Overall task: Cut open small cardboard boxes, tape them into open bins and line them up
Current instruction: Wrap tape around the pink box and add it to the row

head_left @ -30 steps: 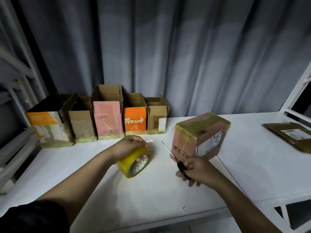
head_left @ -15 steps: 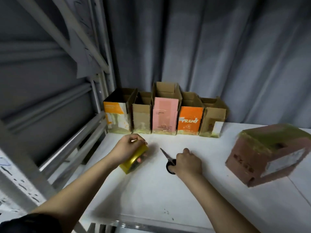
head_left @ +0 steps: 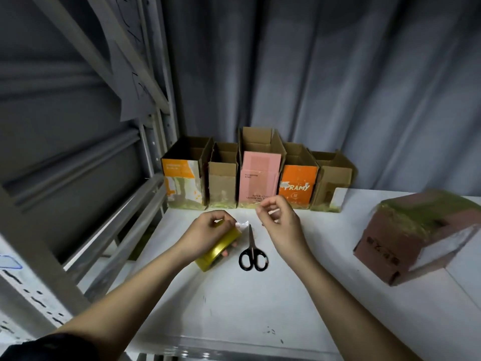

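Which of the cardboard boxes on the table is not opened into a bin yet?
The brown taped box lying alone at the right. It is closed and sealed with yellowish tape, while the five bins along the curtain stand open-topped.

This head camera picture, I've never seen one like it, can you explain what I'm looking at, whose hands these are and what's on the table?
The camera sits on a person's head and looks forward and down, so the two bare arms reaching in from the bottom are that person's own. There is no machine. The left hand grips a yellow tape roll that rests on the white table. The right hand is raised just above the table with thumb and fingers pinched together; what it pinches is too small to tell. Black-handled scissors lie closed on the table between the hands, held by nobody. Along the back stand five open cardboard bins in a row. At the right sits a sealed brown box.
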